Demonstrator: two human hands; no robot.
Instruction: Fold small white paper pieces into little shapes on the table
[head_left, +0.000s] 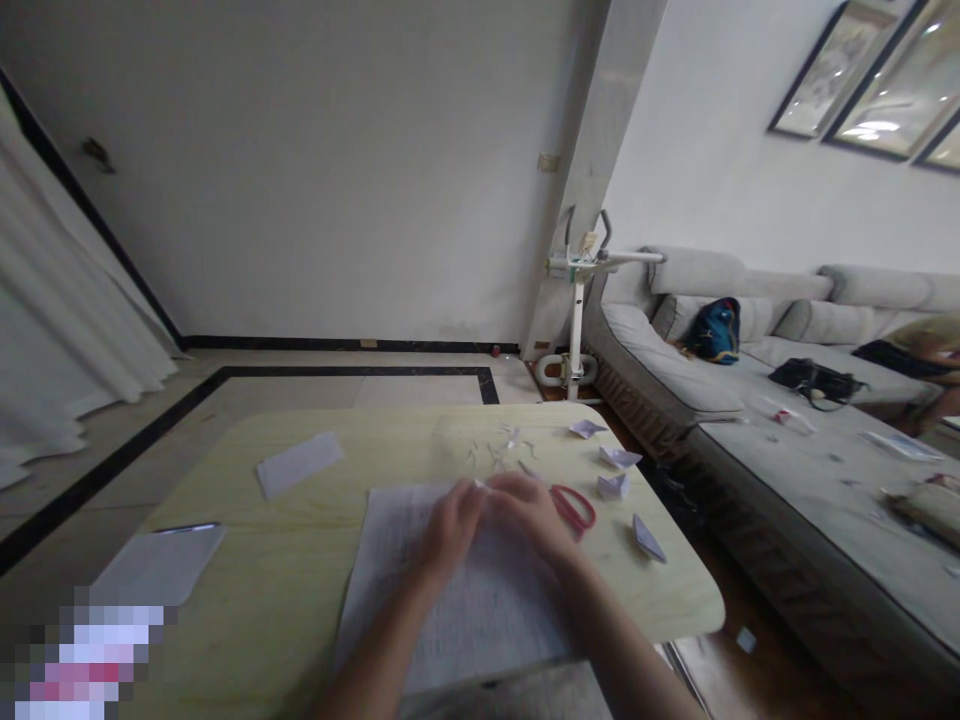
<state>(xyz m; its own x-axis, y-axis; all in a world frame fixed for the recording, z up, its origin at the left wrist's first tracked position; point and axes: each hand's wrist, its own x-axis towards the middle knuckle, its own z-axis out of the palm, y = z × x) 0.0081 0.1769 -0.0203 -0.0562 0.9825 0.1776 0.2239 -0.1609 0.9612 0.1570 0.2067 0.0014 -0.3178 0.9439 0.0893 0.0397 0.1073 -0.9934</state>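
My left hand [452, 522] and my right hand [531, 508] meet above a large printed sheet [487, 610] on the table. Their fingers are closed, pinching a small piece of white paper [480, 484], of which only a sliver shows. Just right of my right hand lie scissors with red handles [576, 512], their blades partly hidden by the hand. Beyond my fingertips are several thin paper scraps [499, 452]. Along the right edge stand folded paper boats [619, 457], several of them in a loose line.
The pale wooden table [300, 600] has rounded corners. On its left lie white paper strips [300, 464] and a pen [186, 527] on a white sheet [161, 565]. A grey sofa [810, 500] with a blue backpack [715, 331] runs along the right. White exercise equipment [576, 325] stands behind.
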